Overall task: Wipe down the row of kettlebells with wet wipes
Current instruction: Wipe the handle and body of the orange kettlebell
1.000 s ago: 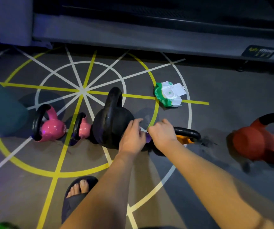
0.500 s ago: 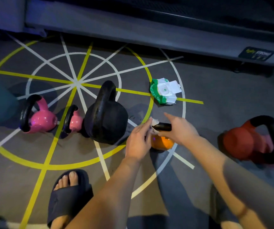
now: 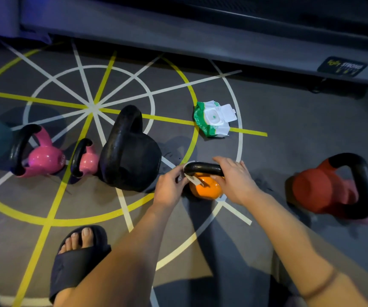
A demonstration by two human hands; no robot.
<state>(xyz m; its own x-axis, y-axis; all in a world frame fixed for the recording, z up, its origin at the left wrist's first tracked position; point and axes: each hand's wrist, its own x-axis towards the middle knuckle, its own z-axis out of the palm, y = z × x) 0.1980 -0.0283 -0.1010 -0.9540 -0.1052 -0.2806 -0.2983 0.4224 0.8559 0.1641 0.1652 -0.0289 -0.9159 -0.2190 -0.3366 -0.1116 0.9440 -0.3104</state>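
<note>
Midway along the row on the gym floor [image 3: 289, 134], my left grip [image 3: 169, 191] pinches a wet wipe [image 3: 193, 179] against the left end of the black handle [image 3: 203, 169] of the orange kettlebell [image 3: 207, 189], while my right grip [image 3: 236, 182] is wrapped over the handle's right end, steadying it. The bell appears to rest on the floor just right of the big black kettlebell [image 3: 132, 158], with the small pink kettlebell [image 3: 88, 161] and the larger pink kettlebell [image 3: 43, 159] beyond it and the red kettlebell [image 3: 320, 191] well apart to the right. The risk as I read it: this bell is small and round-bodied, so a hard rub along the handle could tip or roll it if the right grip loosens, knocking it into the black bell or sending it toward my sandalled foot [image 3: 76, 258]. A wet handle may slip under the fingers, and the bunched wipe could tear or slide off, leaving part of the handle unwiped. Room is tight on the left, where the black bell stands near the left grip. The floor lies open toward the wet wipes pack [image 3: 214, 120], lid up, and between the orange and red bells. The grey machine base [image 3: 178, 36] bounds the far side.
</note>
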